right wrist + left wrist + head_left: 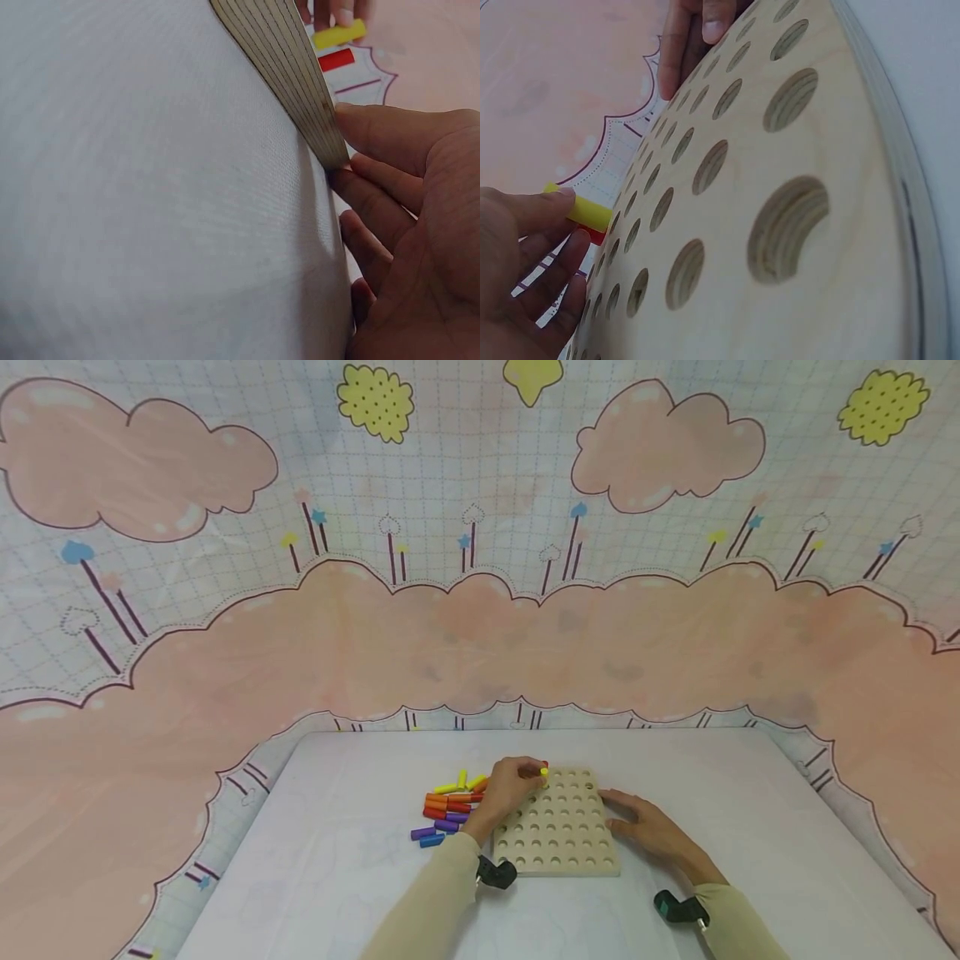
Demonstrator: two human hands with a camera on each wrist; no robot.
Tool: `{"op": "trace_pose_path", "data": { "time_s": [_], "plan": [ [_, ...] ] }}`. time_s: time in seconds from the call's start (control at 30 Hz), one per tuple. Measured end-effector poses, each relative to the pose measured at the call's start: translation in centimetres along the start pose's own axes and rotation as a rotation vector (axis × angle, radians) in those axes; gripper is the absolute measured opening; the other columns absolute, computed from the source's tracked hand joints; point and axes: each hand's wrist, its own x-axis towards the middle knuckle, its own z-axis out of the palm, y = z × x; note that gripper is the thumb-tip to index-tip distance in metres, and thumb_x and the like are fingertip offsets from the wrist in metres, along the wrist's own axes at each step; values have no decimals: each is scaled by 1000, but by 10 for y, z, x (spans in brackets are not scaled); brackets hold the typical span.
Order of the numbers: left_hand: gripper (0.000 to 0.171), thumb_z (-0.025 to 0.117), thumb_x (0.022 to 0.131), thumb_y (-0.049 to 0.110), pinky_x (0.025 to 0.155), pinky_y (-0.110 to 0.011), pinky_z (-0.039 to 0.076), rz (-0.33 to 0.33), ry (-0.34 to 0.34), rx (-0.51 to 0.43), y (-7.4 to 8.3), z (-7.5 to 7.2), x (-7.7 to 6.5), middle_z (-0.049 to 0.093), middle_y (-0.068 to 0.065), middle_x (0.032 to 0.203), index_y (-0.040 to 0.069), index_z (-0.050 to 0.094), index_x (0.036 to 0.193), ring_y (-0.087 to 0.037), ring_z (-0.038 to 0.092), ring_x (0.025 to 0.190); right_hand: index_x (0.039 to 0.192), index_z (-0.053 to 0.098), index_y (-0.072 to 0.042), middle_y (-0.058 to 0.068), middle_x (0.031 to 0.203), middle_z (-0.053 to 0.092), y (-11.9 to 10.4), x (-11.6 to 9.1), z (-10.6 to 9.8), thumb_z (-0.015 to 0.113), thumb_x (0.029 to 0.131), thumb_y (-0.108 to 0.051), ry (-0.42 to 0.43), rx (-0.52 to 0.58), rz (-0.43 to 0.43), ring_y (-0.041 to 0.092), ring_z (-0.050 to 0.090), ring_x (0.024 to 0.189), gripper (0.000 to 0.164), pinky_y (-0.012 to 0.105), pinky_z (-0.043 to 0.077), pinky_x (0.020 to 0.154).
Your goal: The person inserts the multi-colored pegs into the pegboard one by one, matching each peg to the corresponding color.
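Observation:
My left hand point(516, 785) pinches a yellow peg point(544, 772) over the far left part of a pale wooden board point(555, 842) with rows of round holes. Seen from the left wrist, thumb and fingertips hold the yellow peg point(591, 213) upright at the board's surface. A red peg point(337, 60) stands in the board close beside it, mostly hidden behind the left hand in the head view. My right hand point(656, 828) rests against the board's right edge, its thumb and fairly straight fingers touching the side.
Left of the board lies a loose group of pegs: yellow ones point(446, 789), orange ones point(437, 797), red ones point(434, 814), purple ones point(423, 834) and a blue one point(432, 841). The left forearm partly covers them. A patterned cloth point(480, 652) rises behind the white table point(315, 843).

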Motion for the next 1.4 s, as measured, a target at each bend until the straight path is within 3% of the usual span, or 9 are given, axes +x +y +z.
{"op": "trace_pose_path", "data": {
  "time_s": [0.5, 0.8, 1.13, 1.23, 1.4],
  "plan": [
    [18, 71, 90, 15, 82, -25, 53, 15, -16, 47, -2, 4, 1, 72, -1, 98, 11, 74, 107, -9, 60, 82, 145, 49, -20, 15, 158, 34, 0, 1, 0, 66, 92, -28, 0, -2, 10, 44, 18, 149, 56, 65, 15, 117],
    [18, 71, 90, 16, 86, -29, 54, -19, -26, 99, -5, 5, 2, 72, 0, 98, 13, 74, 108, -10, 60, 84, 145, 49, -20, 14, 158, 34, 2, 4, 0, 66, 92, -27, -2, 4, 9, 43, 18, 149, 55, 65, 15, 117],
    [26, 69, 92, 22, 90, -33, 54, -43, -37, 57, -1, 0, -4, 71, 2, 108, 14, 71, 117, -9, 62, 92, 145, 48, -18, 15, 158, 34, -4, 2, -1, 65, 93, -26, -8, -5, 8, 43, 19, 149, 55, 64, 16, 118],
    [26, 68, 93, 24, 89, -32, 54, -23, -37, 51, 2, -4, -9, 70, 3, 110, 16, 70, 118, -10, 62, 94, 145, 48, -18, 15, 158, 34, -4, 2, -2, 65, 93, -28, -15, 4, 14, 43, 19, 149, 56, 64, 16, 117],
    [26, 67, 94, 23, 89, -30, 54, 89, -13, 89, 5, -17, -14, 71, 2, 109, 13, 70, 117, -13, 64, 98, 145, 48, -20, 14, 159, 33, -2, 3, -4, 65, 93, -28, -13, 12, 24, 43, 18, 149, 56, 64, 15, 117]
  ]
}}
